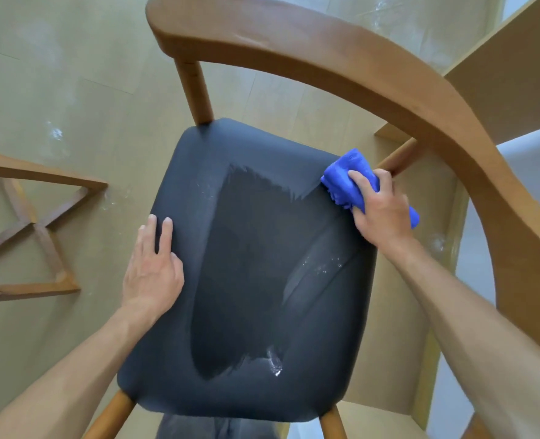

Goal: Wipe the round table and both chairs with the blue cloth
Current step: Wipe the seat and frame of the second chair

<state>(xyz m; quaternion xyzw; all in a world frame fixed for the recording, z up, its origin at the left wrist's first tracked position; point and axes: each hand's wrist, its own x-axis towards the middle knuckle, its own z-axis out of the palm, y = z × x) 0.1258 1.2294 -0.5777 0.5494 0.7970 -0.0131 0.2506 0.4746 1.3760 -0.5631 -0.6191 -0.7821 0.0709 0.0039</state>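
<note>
A wooden chair with a curved backrest (341,61) fills the view from above. Its dark padded seat (249,296) shows a darker wet band down the middle, greyish dusty areas on both sides, and white specks near the front and right. My right hand (381,210) presses a bunched blue cloth (346,175) onto the seat's far right edge, close to the backrest post. Fingers apart, my left hand (153,270) lies flat on the seat's left edge and holds nothing. The round table is not in view.
A wooden cross-braced frame (37,226) lies on the beige floor to the left. Beige boards or panels (509,68) stand at the right behind the backrest. White dust marks spot the floor.
</note>
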